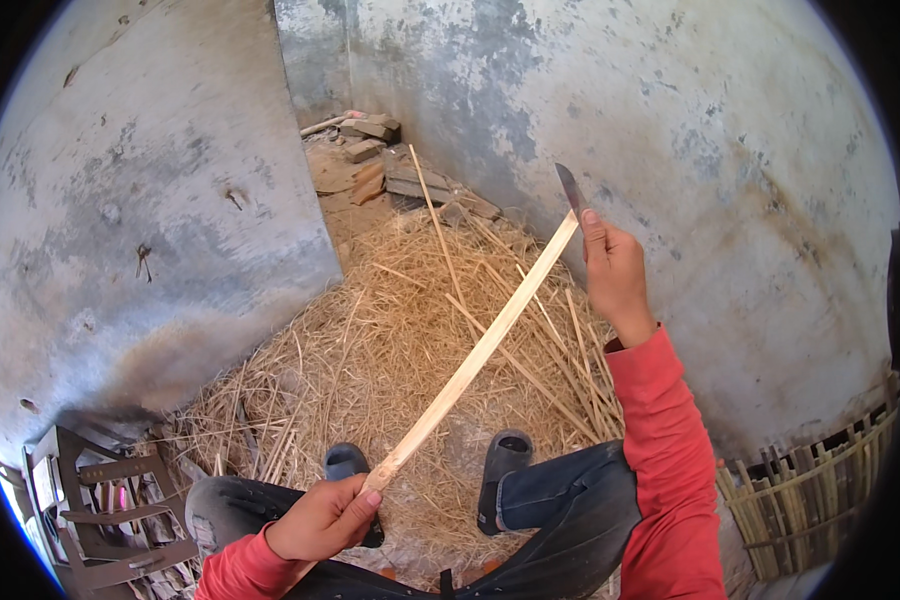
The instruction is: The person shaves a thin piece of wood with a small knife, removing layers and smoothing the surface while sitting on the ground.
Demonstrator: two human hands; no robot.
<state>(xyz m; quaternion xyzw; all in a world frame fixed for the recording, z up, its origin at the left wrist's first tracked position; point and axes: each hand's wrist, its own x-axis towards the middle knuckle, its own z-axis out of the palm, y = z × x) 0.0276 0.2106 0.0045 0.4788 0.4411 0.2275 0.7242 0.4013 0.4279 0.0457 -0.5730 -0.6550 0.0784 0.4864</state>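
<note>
A long, pale bamboo strip [480, 358] slants from the lower middle up toward the right. My left hand [325, 517] is closed around its near end, low in front of my lap. My right hand [614, 272] grips a knife [568, 187] at the strip's far end. Its dark blade points up and to the left, next to the tip of the strip; whether the edge touches the strip I cannot tell. The knife's handle is hidden in my fist.
Curly shavings [400, 300] and loose thin strips [580, 365] cover the floor between my feet and the walls. Bricks [370, 128] lie in the far corner. A dark chair-like frame [120, 510] is at left, a slatted bamboo piece [810, 500] at right. A plastered wall [740, 200] stands close on my right.
</note>
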